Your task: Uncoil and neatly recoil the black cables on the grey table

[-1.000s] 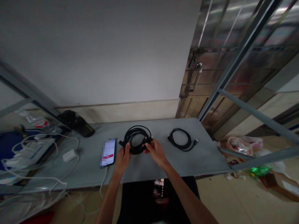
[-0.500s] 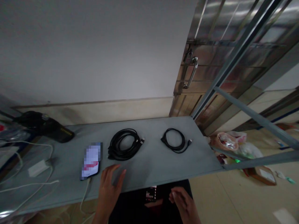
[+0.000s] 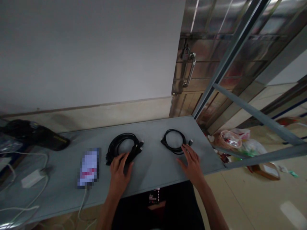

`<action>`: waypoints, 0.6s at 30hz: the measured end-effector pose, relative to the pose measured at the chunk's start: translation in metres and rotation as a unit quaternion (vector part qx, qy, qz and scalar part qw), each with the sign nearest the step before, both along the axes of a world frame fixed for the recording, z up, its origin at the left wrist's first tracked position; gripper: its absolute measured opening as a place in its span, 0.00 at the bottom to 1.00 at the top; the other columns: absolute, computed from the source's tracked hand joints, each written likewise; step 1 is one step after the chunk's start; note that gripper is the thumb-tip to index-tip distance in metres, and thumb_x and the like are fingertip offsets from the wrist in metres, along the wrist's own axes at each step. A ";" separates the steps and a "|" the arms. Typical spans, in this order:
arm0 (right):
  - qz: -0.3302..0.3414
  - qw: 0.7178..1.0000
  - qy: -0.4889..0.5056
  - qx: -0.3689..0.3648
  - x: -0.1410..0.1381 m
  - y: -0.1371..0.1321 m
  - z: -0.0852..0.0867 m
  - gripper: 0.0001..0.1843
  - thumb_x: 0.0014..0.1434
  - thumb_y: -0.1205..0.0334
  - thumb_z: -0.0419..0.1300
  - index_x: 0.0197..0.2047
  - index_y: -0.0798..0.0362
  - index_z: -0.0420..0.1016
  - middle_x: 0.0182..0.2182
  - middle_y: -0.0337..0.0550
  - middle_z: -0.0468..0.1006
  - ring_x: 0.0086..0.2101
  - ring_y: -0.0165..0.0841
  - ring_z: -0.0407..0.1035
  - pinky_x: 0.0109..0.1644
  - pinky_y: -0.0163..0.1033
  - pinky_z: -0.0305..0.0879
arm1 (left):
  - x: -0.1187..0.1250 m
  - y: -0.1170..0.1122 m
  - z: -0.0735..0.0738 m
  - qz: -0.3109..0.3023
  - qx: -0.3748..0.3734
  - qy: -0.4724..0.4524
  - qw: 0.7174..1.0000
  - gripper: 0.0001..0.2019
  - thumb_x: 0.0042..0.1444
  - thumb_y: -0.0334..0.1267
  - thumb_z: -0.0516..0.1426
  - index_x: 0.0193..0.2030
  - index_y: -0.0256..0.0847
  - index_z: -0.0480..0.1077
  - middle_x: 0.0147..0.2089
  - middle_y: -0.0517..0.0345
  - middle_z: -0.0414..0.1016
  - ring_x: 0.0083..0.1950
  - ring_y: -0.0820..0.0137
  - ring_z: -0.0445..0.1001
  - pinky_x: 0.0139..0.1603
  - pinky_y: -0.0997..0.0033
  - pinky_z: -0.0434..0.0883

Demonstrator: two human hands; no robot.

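A thick coil of black cable [image 3: 112,148] lies on the grey shelf board [image 3: 150,172], its plug ends to the right. My left hand [image 3: 119,171] rests at the coil's front edge, thumb and fingers apart, its fingertips over the loops. To the right lies a thinner coil of black cable [image 3: 164,144] with a plug at its right end. My right hand [image 3: 191,161] reaches to that coil's front right side, fingers spread, fingertips at the loop. Whether either hand presses on its cable is hard to tell.
Left of the thick coil lies a phone [image 3: 88,167] with a lit screen and a white cord. Further left are a white adapter [image 3: 33,178] and a black object [image 3: 45,135]. A metal frame post [image 3: 231,57] rises at the right, with bags [image 3: 253,149] on the floor beyond.
Both hands have moved forward: my left hand onto the front of the thick coil, my right hand from my lap up to the thin coil, its fingers opening. The view has shifted slightly.
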State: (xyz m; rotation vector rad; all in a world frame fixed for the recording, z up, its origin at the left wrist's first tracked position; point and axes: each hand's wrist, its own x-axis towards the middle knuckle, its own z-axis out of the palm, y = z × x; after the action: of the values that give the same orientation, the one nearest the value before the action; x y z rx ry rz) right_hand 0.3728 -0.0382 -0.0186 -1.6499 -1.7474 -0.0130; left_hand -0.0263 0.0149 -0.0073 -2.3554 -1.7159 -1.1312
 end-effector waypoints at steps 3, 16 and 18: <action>0.033 0.999 -0.038 -0.012 0.003 0.018 -0.010 0.29 0.82 0.47 0.57 0.78 0.49 0.71 0.72 0.59 0.77 0.75 0.51 0.68 0.75 0.64 0.68 | 0.003 -0.031 0.010 0.006 0.006 -0.029 1.000 0.23 0.78 0.46 0.61 0.75 0.47 0.70 0.71 0.40 0.76 0.72 0.47 0.75 0.75 0.38 0.70; 0.015 0.996 -0.070 -0.058 0.003 0.015 -0.011 0.17 0.84 0.50 0.54 0.59 0.49 0.80 0.52 0.55 0.83 0.53 0.50 0.75 0.63 0.58 0.69 | 0.011 -0.066 0.001 0.052 0.056 -0.003 0.997 0.12 0.70 0.30 0.65 0.57 0.47 0.78 0.51 0.46 0.86 0.52 0.51 0.82 0.56 0.49 0.71; 0.002 0.996 -0.070 -0.057 0.003 0.015 -0.012 0.17 0.84 0.50 0.52 0.57 0.50 0.79 0.51 0.56 0.83 0.51 0.50 0.76 0.59 0.56 0.70 | 0.010 -0.067 0.000 0.058 0.057 -0.007 0.997 0.10 0.70 0.31 0.65 0.54 0.48 0.79 0.49 0.47 0.87 0.51 0.51 0.82 0.55 0.49 0.70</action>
State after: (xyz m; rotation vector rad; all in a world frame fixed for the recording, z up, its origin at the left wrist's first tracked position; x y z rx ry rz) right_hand 0.3762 -0.0228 -0.0307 -1.7657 -1.8867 -0.0284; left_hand -0.0159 -0.0519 -0.0069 -2.1566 -1.7179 -1.1954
